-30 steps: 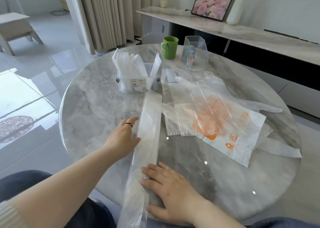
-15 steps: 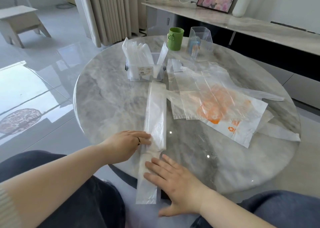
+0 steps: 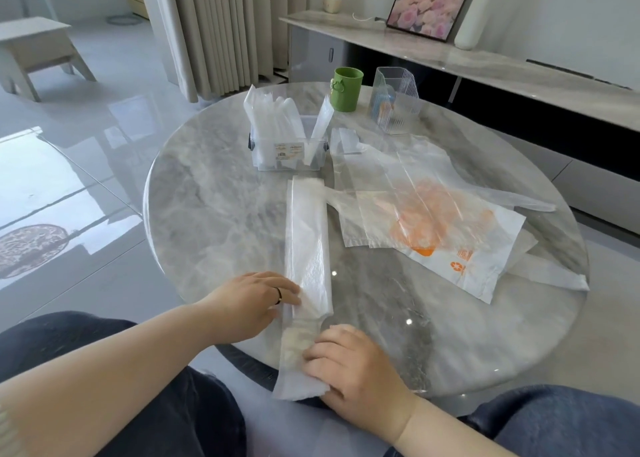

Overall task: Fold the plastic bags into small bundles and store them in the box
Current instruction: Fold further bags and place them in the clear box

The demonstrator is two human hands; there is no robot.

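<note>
Your folded bag strip (image 3: pixel 308 248) runs down the middle of the counter (image 3: pixel 214 214), near tail hanging off the edge. Your left hand (image 3: pixel 256 304) lies flat, pinning its left side; your right hand (image 3: pixel 349 366) has bent fingers on the tail, can't tell if it's pinching. Slick plastic on marble, so a loose first fold could skew or spring open and not fit the far box (image 3: pixel 287 151).

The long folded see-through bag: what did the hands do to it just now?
The left hand slid along the long folded clear plastic bag toward the person and now presses it near the marble table's edge. The right hand, flat before, now curls its fingers on the hanging end. The clear box, orange-printed bags and green cup stayed.
</note>
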